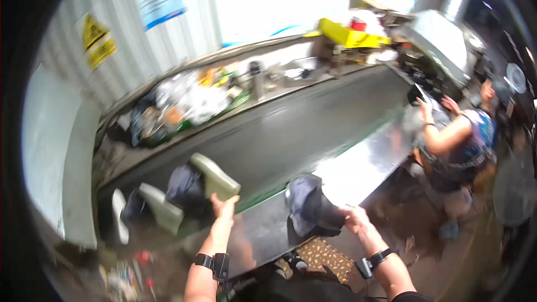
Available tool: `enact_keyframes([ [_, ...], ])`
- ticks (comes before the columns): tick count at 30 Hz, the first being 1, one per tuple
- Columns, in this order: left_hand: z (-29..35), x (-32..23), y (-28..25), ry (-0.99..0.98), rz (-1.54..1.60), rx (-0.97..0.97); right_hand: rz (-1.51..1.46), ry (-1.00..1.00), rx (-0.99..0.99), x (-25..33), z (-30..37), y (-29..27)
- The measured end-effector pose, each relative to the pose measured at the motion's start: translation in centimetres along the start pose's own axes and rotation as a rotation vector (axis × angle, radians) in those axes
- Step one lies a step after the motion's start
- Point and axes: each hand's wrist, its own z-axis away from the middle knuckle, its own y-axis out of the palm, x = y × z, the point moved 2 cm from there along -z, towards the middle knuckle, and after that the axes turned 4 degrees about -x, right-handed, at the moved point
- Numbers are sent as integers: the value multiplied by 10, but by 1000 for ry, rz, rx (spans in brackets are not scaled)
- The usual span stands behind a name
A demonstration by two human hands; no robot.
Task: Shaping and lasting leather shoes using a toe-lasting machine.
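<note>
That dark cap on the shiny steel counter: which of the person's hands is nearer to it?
Right. The right hand touches the dark cap at its right edge; the left hand is off to its left, by a pale green block.

Both bare forearms rise from the lower edge, each with a black wrist strap: the left hand (225,208) reaches forward with fingers spread open, while the right hand (354,219) curls in a grip.

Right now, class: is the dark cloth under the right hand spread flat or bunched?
Bunched: the dark cloth sits heaped on the metal table, the right hand touching it.
</note>
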Motion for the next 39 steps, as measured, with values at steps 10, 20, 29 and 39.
enact_keyframes([
  [10,-35,7,70,-238,-488,-360,325,-592,-47,-9,63,-10],
  [20,0,-39,-16,-92,-246,116,668,-953,-121,22,35,-28],
  [29,176,-52,-92,1367,-837,97,886,-985,-325,36,-8,-37],
  [39,251,29,-29,1664,-712,359,260,-385,-27,-15,-7,-54],
])
